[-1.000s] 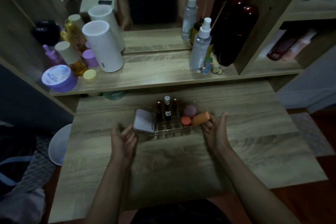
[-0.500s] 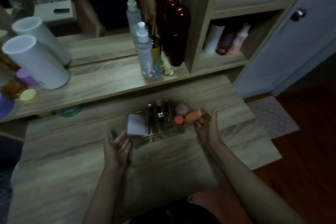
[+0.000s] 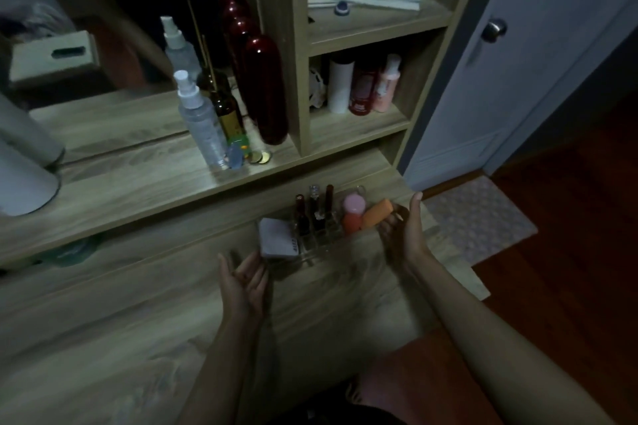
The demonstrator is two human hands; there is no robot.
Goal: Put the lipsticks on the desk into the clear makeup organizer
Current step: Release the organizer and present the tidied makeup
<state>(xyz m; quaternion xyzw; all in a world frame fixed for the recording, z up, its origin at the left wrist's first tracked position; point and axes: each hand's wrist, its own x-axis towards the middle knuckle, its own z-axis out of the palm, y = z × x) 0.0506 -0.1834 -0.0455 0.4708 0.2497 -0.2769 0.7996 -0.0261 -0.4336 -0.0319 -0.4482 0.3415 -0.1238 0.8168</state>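
The clear makeup organizer (image 3: 310,254) stands on the wooden desk (image 3: 138,321), below the shelf. Three dark lipsticks (image 3: 315,210) stand upright in its slots. A white compact (image 3: 278,238) leans at its left end, and pink and orange sponges (image 3: 354,205) fill its right end. My left hand (image 3: 243,281) is open, palm up, just in front of the organizer's left corner and apart from it. At the organizer's right end is my right hand (image 3: 404,229), open with fingers raised, beside the orange sponge (image 3: 378,212). Neither hand holds anything.
A raised shelf (image 3: 155,176) behind the organizer carries a spray bottle (image 3: 200,124), a dark red bottle (image 3: 266,90) and white cylinders at the far left. Cubbies at the right hold bottles (image 3: 362,84). A white door (image 3: 518,62) and a rug (image 3: 480,217) lie to the right.
The view has swung to the right, bringing the door and cubbies in. Both hands stay open on either side of the organizer, the left a little further back from it.
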